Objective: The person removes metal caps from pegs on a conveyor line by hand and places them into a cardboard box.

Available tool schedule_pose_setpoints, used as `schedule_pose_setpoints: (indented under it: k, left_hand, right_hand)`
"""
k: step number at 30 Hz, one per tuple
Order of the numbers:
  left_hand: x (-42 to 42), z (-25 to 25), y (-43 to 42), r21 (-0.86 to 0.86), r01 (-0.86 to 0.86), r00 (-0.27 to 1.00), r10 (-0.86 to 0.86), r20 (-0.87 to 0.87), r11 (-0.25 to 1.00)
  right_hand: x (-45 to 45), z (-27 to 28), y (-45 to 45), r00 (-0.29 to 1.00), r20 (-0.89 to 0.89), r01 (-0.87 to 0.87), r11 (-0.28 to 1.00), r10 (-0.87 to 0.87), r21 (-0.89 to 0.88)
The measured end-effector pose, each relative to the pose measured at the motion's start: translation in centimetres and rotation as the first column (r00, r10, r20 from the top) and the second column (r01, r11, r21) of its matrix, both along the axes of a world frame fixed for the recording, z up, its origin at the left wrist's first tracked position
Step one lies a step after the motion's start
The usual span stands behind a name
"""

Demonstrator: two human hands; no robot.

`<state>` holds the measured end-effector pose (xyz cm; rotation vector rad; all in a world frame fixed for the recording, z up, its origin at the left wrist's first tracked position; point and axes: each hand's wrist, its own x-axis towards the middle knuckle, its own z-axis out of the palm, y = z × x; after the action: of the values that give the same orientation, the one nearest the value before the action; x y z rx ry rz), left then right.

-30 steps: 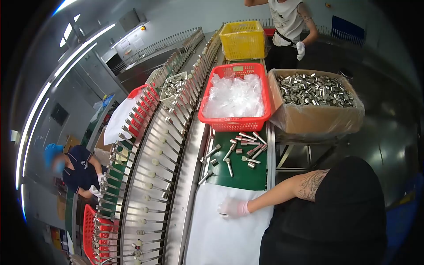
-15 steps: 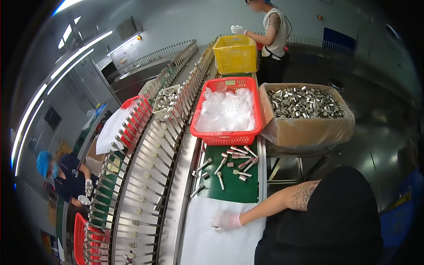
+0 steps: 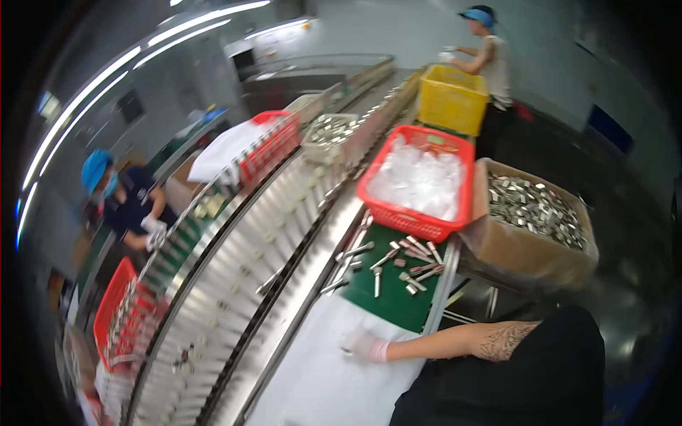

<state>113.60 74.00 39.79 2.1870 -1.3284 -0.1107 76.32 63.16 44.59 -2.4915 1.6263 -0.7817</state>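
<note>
Hand on white sheet, openness and grip too blurred to tell, metal parts nearby

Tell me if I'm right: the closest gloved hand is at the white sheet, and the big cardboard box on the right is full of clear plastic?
Not quite: the head view shows that the big cardboard box on the right is full of small metal pieces, not clear plastic. The closest gloved hand is at the white sheet, as you said.

The right arm stretches out nearly straight to the gloved right hand, fingers blurred.
</note>
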Motion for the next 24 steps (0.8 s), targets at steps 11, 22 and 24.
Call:
schedule_pose_setpoints:
  k: [11,22,24]
  left_hand:
    - [1.7,2.3,-0.4,-0.015,-0.202,0.978,0.203,0.057,0.979]
    - [2.5,4.1,-0.6,-0.104,-0.174,0.981,0.181,0.065,0.979]
    - [2.8,4.2,-0.2,-0.12,-0.128,0.984,0.141,0.111,0.984]
  right_hand:
    - [2.6,1.6,0.1,0.999,0.038,0.02,0.998,-0.017,-0.064]
    - [3.0,2.6,0.6,0.999,0.035,0.017,1.0,-0.016,-0.015]
    - [3.8,3.2,0.4,0.999,0.035,-0.013,1.0,0.013,0.0]
